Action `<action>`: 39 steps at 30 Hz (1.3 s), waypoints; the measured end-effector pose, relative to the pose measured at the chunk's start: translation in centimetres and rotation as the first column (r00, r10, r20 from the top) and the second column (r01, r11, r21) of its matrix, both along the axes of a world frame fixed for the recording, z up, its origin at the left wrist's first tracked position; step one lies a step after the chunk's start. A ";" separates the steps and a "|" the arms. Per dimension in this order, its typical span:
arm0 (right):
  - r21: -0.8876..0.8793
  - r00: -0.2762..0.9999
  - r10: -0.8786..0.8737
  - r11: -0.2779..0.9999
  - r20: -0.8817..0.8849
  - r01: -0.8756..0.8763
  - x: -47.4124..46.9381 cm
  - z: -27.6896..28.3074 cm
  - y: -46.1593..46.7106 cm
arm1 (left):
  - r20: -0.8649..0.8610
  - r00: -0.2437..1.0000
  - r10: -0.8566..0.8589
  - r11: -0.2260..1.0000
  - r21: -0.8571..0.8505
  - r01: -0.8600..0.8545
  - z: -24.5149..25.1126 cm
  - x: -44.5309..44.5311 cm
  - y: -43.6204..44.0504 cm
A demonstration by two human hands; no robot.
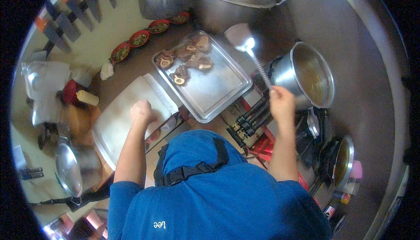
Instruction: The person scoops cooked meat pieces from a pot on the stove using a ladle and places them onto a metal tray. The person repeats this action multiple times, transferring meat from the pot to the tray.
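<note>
My right hand (283, 104) is closed around the handle of a metal wok spatula (259, 67). Its broad blade is held above the space between the tray and the steel pot. That pot (311, 75) stands right of the hand with brownish liquid inside. My left hand (141, 111) is curled into a fist at the white cutting board (119, 118); whether it touches the board I cannot tell. Ahead lies a rectangular metal tray (216, 92). Several pieces of browned, bone-in meat (198, 61) sit over its far left half.
Red bowls (139, 38) of chopped greens line the wall, below knives (70, 13) on a rack. A large lidded pot (233, 3) stands at the back. Gas burner pipes (252, 118) run beneath my right arm. Another lidded pot (77, 169) is at left, a liquid-filled pan (343, 162) at right.
</note>
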State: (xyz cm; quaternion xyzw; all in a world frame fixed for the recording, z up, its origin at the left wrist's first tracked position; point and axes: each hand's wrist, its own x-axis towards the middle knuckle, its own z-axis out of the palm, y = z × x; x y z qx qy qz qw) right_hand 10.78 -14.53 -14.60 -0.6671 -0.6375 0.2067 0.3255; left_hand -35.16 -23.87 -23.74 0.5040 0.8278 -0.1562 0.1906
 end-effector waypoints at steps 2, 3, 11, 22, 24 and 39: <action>0.130 1.000 -0.015 0.991 0.016 0.013 4.1 3.3 -0.6 | 0.017 1.000 0.024 1.000 0.017 -0.025 -0.4 -0.1 0.2; 0.058 0.991 -0.036 0.997 -0.126 0.044 6.5 5.5 -1.3 | 0.024 0.999 0.042 0.999 0.016 -0.043 -0.6 -0.2 0.2; 0.290 0.542 -0.548 0.822 0.637 0.490 17.3 17.4 -3.3 | -0.020 0.998 0.053 0.994 0.100 -0.050 -0.6 0.6 0.3; 0.142 0.438 -0.300 0.923 0.848 0.358 21.2 14.3 3.8 | -0.155 0.984 -0.082 0.992 0.086 0.096 -0.2 1.1 -0.3; 0.121 0.425 -0.258 0.939 0.867 0.322 21.5 14.1 4.9 | -0.161 0.985 -0.068 0.994 0.073 0.081 -0.3 1.3 -0.3; 0.207 0.299 -0.226 0.974 0.927 0.095 21.3 15.7 6.7 | -0.179 0.981 -0.074 0.997 0.015 0.078 0.1 1.7 0.2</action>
